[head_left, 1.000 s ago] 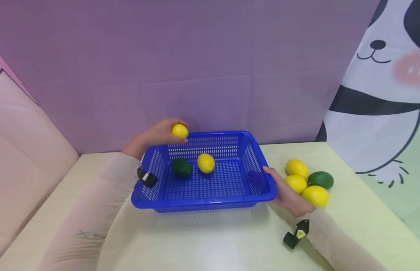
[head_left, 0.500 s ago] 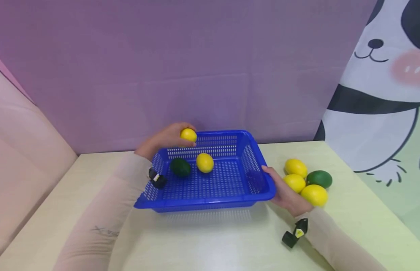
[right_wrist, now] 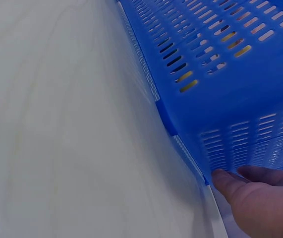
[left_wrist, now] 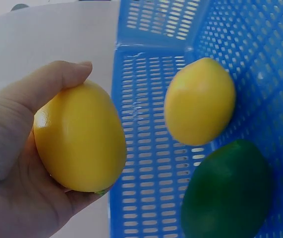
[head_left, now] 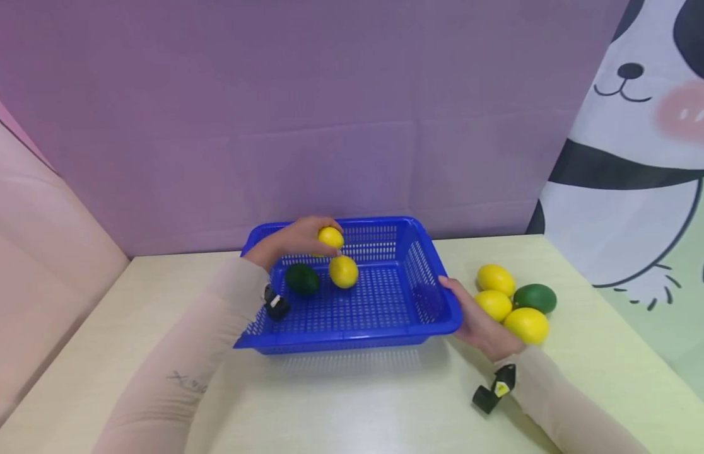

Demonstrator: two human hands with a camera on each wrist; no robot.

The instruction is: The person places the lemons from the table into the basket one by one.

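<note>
My left hand (head_left: 298, 238) holds a lemon (head_left: 330, 238) between thumb and fingers, above the back-left part of a blue plastic basket (head_left: 352, 337). The held lemon (left_wrist: 80, 136) fills the palm in the left wrist view. Inside the basket lie another lemon (head_left: 343, 272) and a dark green oval fruit (head_left: 301, 279), side by side. My right hand (head_left: 481, 325) grips the basket's right rim, thumb at the top edge and the other fingers mostly hidden. In the right wrist view the right hand (right_wrist: 260, 198) touches the basket's outer side.
On the pale table (head_left: 340, 403), right of the basket, several loose fruits sit in a cluster: lemons (head_left: 496, 280) and one dark green fruit (head_left: 535, 299). A purple cloth (head_left: 329, 113) hangs behind the table. A panda-print cloth (head_left: 630, 221) hangs at the right.
My left hand has moved right and slightly down with the lemon, from the basket's back-left corner to over its inside. My right hand stays on the rim.
</note>
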